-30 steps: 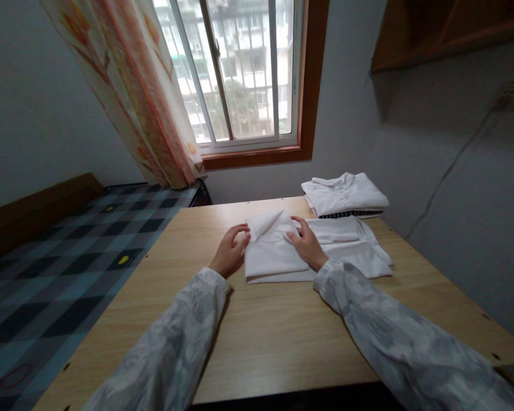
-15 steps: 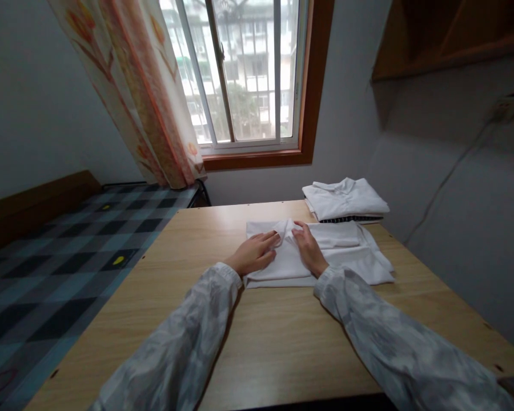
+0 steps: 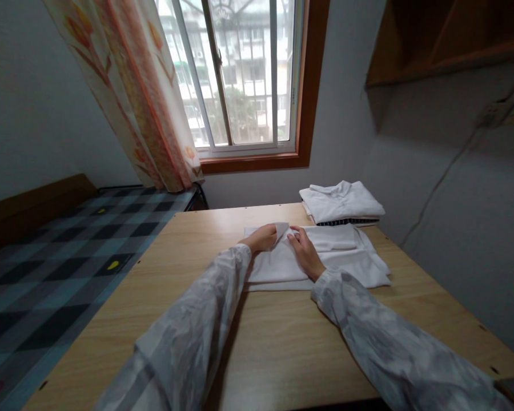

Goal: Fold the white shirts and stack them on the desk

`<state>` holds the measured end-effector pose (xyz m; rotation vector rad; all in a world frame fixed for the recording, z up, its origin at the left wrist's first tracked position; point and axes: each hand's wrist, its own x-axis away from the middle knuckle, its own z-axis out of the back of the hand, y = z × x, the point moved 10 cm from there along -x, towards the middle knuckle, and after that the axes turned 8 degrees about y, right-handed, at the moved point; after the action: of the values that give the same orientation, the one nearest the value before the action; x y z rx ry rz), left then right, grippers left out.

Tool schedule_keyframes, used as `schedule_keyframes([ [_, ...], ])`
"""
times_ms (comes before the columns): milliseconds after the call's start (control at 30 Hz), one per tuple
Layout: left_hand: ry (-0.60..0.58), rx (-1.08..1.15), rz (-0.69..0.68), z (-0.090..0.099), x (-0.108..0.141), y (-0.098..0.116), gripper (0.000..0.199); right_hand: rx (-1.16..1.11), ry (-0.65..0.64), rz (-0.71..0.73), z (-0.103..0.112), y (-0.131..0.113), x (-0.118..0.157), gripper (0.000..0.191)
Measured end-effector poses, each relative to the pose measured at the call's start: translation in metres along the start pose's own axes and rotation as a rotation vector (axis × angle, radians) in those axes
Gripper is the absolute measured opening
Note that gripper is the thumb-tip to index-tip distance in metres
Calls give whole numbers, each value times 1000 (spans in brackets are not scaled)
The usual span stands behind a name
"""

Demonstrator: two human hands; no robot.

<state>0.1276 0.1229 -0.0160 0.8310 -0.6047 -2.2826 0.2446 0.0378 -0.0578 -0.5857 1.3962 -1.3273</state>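
A white shirt (image 3: 278, 268), partly folded, lies flat on the wooden table (image 3: 257, 342), its layers spreading toward the right. My left hand (image 3: 264, 237) is closed on a small flap of the shirt near its far left edge and holds that flap up a little. Close beside it, my right hand (image 3: 306, 252) rests on the shirt with curled fingers. Its thumb and index fingertip come together at the fabric by the raised flap. The left fingertips are partly hidden behind the cloth.
Behind the shirt at the table's far right sits a stack of folded clothes (image 3: 341, 202), white on top with a dark patterned layer below. A bed with a checked cover (image 3: 68, 268) stands to the left. A wooden shelf (image 3: 449, 51) hangs at upper right.
My left hand has gone from lying flat on the shirt to gripping and lifting a flap of it. The right fingers have drawn closer together at the fabric. The view has shifted slightly.
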Motion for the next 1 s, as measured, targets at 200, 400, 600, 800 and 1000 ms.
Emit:
schedule_keyframes([
  [200, 150, -63, 160, -2, -14, -19, 41, -78, 38, -26, 2, -1, -2, 53],
  [400, 257, -110, 295, 13, -1, -35, 32, -145, 51, -73, 1, 11, -3, 47],
  [600, 289, 67, 132, 14, 6, -23, 29, -55, -19, -109, 1, 31, -63, 43],
  [800, 284, 104, 97, 14, 8, -20, 31, 87, -163, 91, -14, 6, -97, 38],
  [1000, 355, 134, 224, 19, 12, -32, 31, -125, -302, 68, -30, 14, -82, 26],
])
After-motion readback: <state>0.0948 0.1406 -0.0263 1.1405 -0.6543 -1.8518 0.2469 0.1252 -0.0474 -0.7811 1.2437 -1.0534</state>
